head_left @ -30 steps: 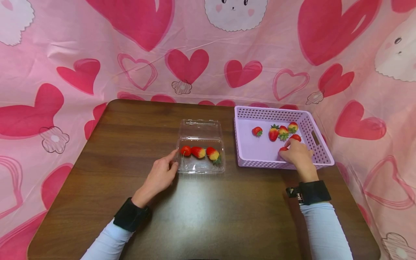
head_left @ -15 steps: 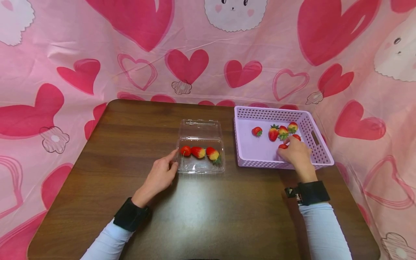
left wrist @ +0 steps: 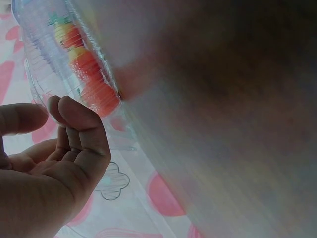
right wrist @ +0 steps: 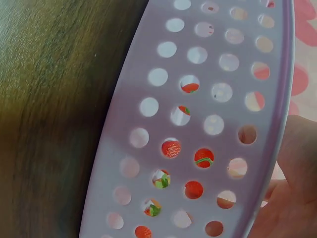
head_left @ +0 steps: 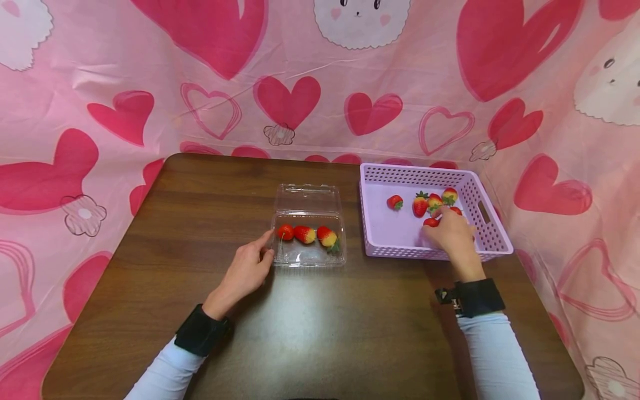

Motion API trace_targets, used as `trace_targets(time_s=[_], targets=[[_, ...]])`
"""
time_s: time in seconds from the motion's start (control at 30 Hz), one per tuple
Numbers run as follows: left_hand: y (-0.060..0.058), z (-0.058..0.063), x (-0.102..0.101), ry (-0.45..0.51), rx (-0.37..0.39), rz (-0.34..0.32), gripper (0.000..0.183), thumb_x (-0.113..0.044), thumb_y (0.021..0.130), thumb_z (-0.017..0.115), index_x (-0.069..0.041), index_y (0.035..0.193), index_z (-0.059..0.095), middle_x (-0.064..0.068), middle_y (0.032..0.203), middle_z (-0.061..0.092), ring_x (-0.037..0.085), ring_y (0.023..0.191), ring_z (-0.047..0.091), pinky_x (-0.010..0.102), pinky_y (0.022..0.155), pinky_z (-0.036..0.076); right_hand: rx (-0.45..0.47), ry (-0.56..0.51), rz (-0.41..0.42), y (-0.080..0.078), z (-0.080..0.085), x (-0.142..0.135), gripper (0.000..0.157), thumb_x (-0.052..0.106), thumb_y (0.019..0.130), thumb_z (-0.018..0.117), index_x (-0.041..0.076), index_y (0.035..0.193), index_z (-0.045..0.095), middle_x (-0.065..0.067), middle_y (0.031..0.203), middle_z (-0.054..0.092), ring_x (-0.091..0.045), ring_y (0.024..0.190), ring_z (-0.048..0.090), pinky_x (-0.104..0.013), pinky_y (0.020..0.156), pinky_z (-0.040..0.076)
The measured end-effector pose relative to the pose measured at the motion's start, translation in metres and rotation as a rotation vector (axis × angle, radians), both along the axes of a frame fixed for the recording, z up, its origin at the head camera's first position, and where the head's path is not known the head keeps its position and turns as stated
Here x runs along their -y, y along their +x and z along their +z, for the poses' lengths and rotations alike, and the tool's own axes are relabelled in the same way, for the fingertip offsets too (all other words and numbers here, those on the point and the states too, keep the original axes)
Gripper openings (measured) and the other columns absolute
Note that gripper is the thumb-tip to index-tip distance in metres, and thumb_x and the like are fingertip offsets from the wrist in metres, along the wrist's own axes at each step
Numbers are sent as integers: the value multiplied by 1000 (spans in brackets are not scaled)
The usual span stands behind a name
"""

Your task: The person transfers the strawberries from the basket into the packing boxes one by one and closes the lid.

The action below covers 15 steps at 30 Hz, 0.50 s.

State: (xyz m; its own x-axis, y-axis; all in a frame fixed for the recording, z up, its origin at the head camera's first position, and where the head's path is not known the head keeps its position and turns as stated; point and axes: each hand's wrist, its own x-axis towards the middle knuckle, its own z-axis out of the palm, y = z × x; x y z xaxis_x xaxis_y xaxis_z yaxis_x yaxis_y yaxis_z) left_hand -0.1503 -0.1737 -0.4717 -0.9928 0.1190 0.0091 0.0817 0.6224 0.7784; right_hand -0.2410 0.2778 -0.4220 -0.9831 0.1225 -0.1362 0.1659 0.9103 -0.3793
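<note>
In the head view my right hand (head_left: 451,233) reaches into the lilac basket (head_left: 392,251) and pinches a red strawberry (head_left: 431,222). The right wrist view looks through the holes of the basket wall (right wrist: 163,114), with part of the right hand (right wrist: 292,191) behind its rim. My left hand (head_left: 246,265) touches the left side of an open clear plastic clamshell box (head_left: 309,261), index finger extended along it. Inside the box lie three strawberries (head_left: 304,234) in a row. The left wrist view shows the left hand (left wrist: 69,153) close beside the box.
Several strawberries (head_left: 420,206) are in the basket, most of them grouped toward its right side, with one strawberry (head_left: 395,202) apart at the left. The clamshell's lid (head_left: 307,198) leans back behind the box. A pink heart-print cloth (head_left: 215,111) borders the brown table (head_left: 320,328).
My right hand has shifted slightly left and up within the basket, and the pinched strawberry has moved with it. The left hand and the clamshell box have stayed in place.
</note>
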Motion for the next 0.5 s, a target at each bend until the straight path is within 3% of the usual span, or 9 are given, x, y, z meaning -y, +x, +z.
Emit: trace_targets(time_s=[0.5], targets=[[0, -1, 1, 8, 1, 1, 54, -8, 104, 57, 2, 156, 48, 6, 75, 55, 18, 49, 53, 33, 49, 45, -93, 28, 44, 1, 0, 11, 44, 25, 88, 72, -3, 120, 59, -37, 120, 60, -55, 115, 49, -76, 95, 28]])
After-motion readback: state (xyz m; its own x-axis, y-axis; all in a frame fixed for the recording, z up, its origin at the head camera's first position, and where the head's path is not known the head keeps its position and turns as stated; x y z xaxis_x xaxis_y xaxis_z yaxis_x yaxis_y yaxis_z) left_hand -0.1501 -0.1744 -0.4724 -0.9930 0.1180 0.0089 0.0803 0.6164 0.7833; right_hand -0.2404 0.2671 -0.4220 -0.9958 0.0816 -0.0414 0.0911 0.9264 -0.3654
